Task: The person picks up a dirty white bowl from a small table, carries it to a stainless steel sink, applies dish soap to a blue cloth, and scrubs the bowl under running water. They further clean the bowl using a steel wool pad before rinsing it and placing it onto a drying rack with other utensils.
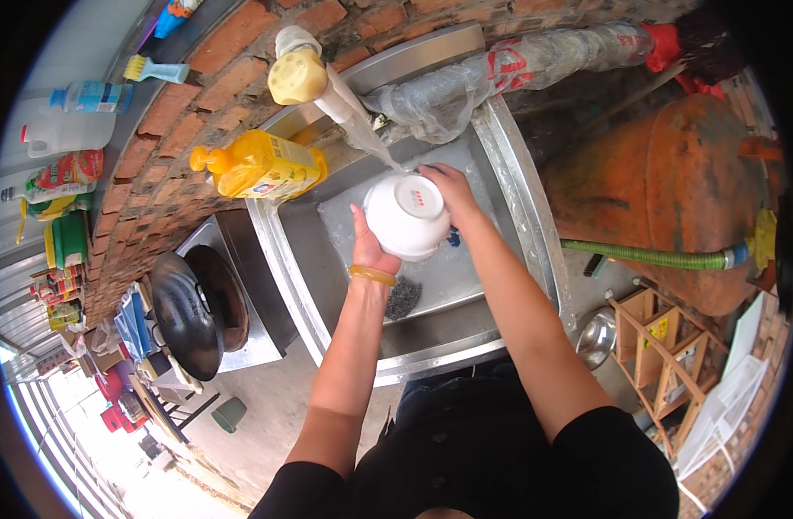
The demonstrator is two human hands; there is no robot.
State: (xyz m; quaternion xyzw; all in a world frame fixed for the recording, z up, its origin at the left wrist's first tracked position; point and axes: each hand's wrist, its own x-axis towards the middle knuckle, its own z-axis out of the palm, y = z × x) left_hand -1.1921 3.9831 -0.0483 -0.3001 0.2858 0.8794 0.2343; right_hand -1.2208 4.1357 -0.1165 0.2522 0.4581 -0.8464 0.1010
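Between my two hands is a white bowl [403, 220], tilted so that its base with red marks faces up towards me. My left hand [374, 243] grips its left side, a yellowish bangle [372, 275] on that wrist. On the upper right side of the bowl my right hand [453, 191] has hold of the rim; some of its fingers are hidden. Water runs from a white tap with a cream knob [298, 76] down to the bowl's far edge. Below lies a stainless steel sink [286, 259], with a dark scouring pad [403, 298] on its wet bottom.
A yellow dish soap bottle [267, 163] stands at the sink's far left corner. Left of the sink, a black wok [186, 318] leans on a stove. A rusty orange tank [656, 201] with a green hose [649, 254] is to the right, above a wooden rack [659, 353].
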